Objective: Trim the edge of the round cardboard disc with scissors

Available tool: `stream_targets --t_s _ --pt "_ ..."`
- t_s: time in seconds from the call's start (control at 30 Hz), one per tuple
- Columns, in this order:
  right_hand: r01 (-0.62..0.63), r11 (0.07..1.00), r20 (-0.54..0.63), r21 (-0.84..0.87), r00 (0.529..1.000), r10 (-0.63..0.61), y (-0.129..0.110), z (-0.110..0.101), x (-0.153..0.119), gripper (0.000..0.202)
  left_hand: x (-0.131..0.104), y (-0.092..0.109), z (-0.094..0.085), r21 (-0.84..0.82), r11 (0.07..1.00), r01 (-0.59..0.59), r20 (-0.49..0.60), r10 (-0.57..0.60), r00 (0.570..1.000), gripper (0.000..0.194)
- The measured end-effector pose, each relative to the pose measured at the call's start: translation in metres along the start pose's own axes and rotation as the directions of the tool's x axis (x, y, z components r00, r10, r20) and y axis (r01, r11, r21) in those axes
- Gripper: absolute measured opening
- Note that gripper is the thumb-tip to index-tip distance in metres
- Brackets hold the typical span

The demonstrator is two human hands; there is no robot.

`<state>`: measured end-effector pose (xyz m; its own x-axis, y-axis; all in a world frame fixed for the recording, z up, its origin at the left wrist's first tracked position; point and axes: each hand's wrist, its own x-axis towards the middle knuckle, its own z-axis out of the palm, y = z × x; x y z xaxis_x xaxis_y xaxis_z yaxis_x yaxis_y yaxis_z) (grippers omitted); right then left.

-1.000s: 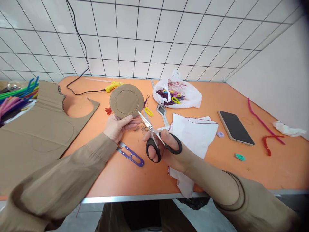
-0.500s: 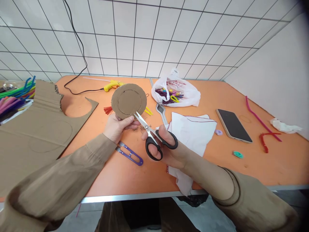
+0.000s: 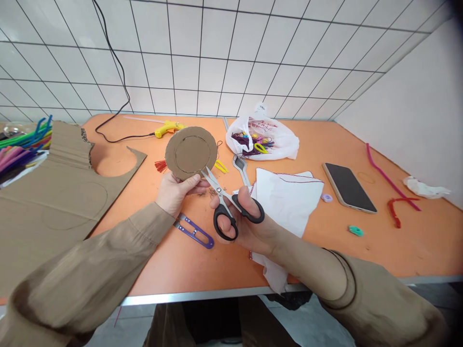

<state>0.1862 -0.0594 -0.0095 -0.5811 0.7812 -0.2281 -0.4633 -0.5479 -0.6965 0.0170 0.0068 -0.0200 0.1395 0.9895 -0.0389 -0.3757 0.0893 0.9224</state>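
Scissors (image 3: 219,191) moved to disc's (image 3: 191,150) lower rim, blades parted | left hand (image 3: 172,193) pinches disc; right hand (image 3: 255,235) grips scissors | cutting contact unclear

My left hand (image 3: 174,192) is pinched, thumb on top. My right hand (image 3: 249,224) has its fingers bent.

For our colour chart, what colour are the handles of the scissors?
Black handles, clearest in the head view.

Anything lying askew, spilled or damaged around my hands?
The white cloth lies rumpled, a corner drooping over the front edge of the table. The big cardboard sheet has a ragged, torn-looking side. Small dark scraps lie scattered near the cardboard disc.
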Motion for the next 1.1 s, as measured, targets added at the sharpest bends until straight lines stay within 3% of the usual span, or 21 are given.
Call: stream_targets --t_s 0.17,0.3,0.37,0.5,0.53,0.6,0.77,0.9,1.1 --pt "0.082 0.986 0.036 -0.143 0.996 -0.078 0.001 -0.001 0.000 0.057 0.002 0.001 -0.003 -0.035 0.998 0.053 0.029 -0.052 0.998 0.032" --pt "0.259 0.907 -0.023 -0.331 0.959 -0.282 0.000 0.001 -0.001 0.050 0.002 0.003 -0.005 -0.018 0.994 0.108 0.101 -0.106 0.989 0.025" --pt "0.351 0.822 -0.116 -0.448 0.889 -0.443 -0.005 0.001 0.001 0.042 0.002 0.003 -0.005 0.000 0.990 0.139 0.140 -0.137 0.981 0.024" --pt "0.410 0.686 -0.356 -0.601 0.631 -0.689 -0.018 -0.006 0.008 0.029 0.003 0.003 -0.008 0.034 0.982 0.184 0.222 -0.187 0.957 0.023" --pt "0.405 0.683 -0.389 -0.607 0.599 -0.700 -0.021 -0.008 0.010 0.028 0.003 0.002 -0.009 0.052 0.979 0.199 0.256 -0.206 0.945 0.021" --pt "0.411 0.688 -0.395 -0.598 0.596 -0.699 -0.024 -0.011 0.013 0.031 0.004 0.001 -0.011 0.093 0.970 0.223 0.310 -0.241 0.920 0.018" --pt "0.364 0.747 -0.381 -0.557 0.687 -0.619 -0.022 -0.015 0.015 0.032 0.003 0.000 -0.012 0.087 0.976 0.200 0.320 -0.218 0.922 0.016" --pt "0.321 0.762 -0.326 -0.562 0.761 -0.561 -0.021 -0.016 0.016 0.019 0.004 0.000 -0.014 0.072 0.975 0.210 0.313 -0.222 0.923 0.023" --pt "0.347 0.737 -0.313 -0.580 0.740 -0.595 -0.021 -0.014 0.016 0.020 0.003 -0.002 -0.014 0.069 0.980 0.188 0.306 -0.201 0.931 0.034"
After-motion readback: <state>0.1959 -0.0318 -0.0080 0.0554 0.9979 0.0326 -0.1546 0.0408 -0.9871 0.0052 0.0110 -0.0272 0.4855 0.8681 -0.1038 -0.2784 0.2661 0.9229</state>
